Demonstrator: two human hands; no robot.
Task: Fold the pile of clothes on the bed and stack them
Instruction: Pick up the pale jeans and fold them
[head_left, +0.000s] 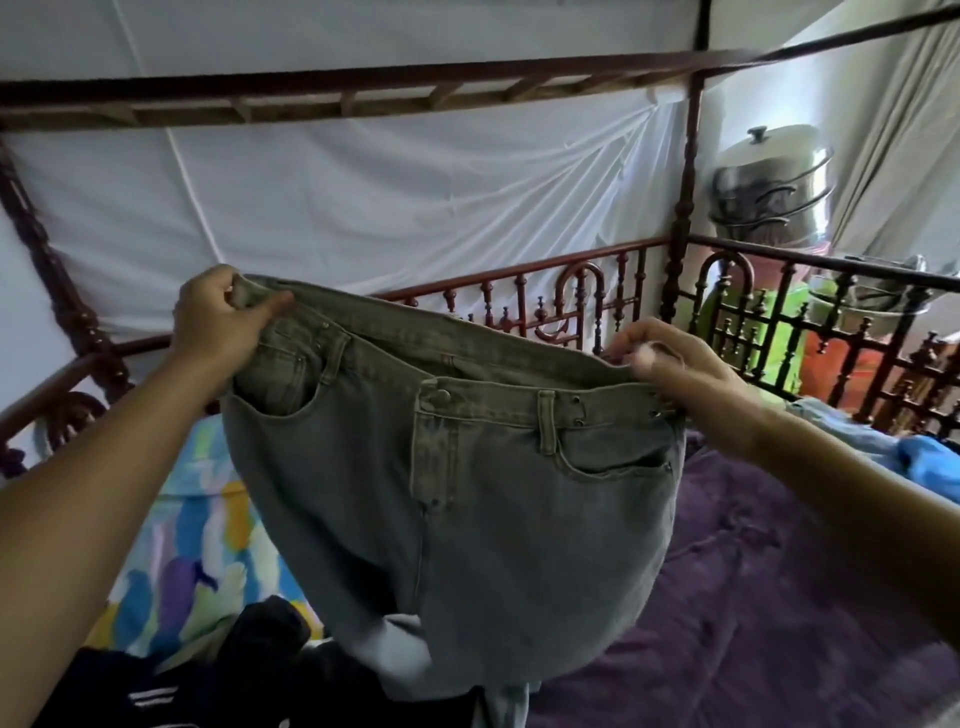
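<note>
Nearest, at the bottom left edge, a heap of dark clothes (249, 670) lies on the bed, one piece showing white stripes; a pale grey garment (400, 649) sits just beside it, under the hanging jeans; both bare forearms reach up and forward from the lower corners of the view. Between them a pair of grey-green jeans (467, 493) is held up in the air by the waistband, front side toward the camera, button fastened and fly shut, the legs dropping down toward the bed and out of sight at the bottom edge; the left hand (221, 317) pinches the waistband at its left end, thumb on the near side and fingers curled behind the cloth; the right hand (685, 371) grips the waistband's right end, fingers closed over the top edge, though motion blur smears the fingertips. Beneath the jeans, a purple blanket (753, 597) covers the right part of the bed, and a sheet (197, 545) patterned in blue, yellow, green and violet covers the left; a blue cloth (930, 457) lies crumpled near the right rail. Farther off stands the dark red wooden railing (545, 312) of turned spindles, with a white net (363, 208) stretched behind it; beyond the corner post, stacked metal pots (774, 176) with a lid on top.
</note>
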